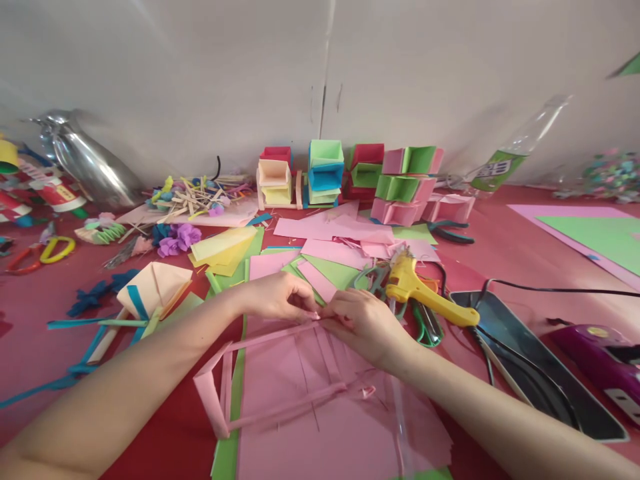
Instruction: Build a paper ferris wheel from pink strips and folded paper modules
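Observation:
My left hand (pixel 280 297) and my right hand (pixel 363 323) meet at the middle of the table. Both pinch the far end of a frame of folded pink paper strips (pixel 220 400). The frame lies on a large pink paper sheet (pixel 340 427). The fingers of both hands are closed around the same corner of the strip. Just beyond my right hand lie a yellow glue gun (pixel 425 293) and green-handled scissors (pixel 425 327).
Folded paper boxes (pixel 325 173) in pink, green, blue and red stand at the back by the wall. Loose coloured sheets (pixel 330 260), paper flowers (pixel 175 237) and sticks lie left of centre. A black tray (pixel 540 373), a purple device (pixel 605 360) and a bottle (pixel 510 157) are at right.

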The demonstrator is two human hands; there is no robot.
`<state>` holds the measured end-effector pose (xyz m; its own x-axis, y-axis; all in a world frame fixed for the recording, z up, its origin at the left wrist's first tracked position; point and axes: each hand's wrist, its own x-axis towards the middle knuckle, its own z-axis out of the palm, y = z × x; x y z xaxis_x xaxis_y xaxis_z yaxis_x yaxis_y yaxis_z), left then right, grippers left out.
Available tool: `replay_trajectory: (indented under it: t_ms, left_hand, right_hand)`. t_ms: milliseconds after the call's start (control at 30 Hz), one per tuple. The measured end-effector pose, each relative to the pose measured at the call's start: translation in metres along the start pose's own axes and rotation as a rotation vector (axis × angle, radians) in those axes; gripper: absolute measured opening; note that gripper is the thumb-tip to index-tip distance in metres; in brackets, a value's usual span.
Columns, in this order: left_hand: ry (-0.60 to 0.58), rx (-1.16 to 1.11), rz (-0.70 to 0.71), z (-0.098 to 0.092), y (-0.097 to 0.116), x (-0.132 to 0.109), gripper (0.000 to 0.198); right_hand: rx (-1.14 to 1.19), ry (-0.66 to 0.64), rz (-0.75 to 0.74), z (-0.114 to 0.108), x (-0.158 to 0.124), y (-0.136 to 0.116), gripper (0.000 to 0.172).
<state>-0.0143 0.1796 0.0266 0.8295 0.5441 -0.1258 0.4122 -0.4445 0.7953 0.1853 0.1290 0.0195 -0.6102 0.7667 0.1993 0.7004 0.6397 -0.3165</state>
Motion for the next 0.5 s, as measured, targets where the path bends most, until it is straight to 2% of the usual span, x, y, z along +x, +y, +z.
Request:
replay_trajectory:
  t_ms: [133, 233, 367, 500]
  left_hand:
    - [0.006, -0.027, -0.028, 0.001, 0.000, -0.002, 0.022]
    - [0.006, -0.142, -0.035, 0.001, 0.001, -0.007, 0.023]
    - [0.009, -0.293, 0.041, -0.002, 0.001, -0.015, 0.036]
    - [0.077, -0.303, 0.147, -0.007, 0.004, -0.018, 0.036]
  right_hand:
    - [0.029, 0.031, -0.013, 0.007, -0.003, 0.004, 0.012]
    - [0.046, 0.062, -0.031, 0.009, -0.004, 0.005, 0.012]
    - [0.053, 0.083, -0.038, 0.010, -0.003, 0.005, 0.010]
    - [0.074, 0.072, -0.034, 0.012, 0.001, 0.005, 0.014]
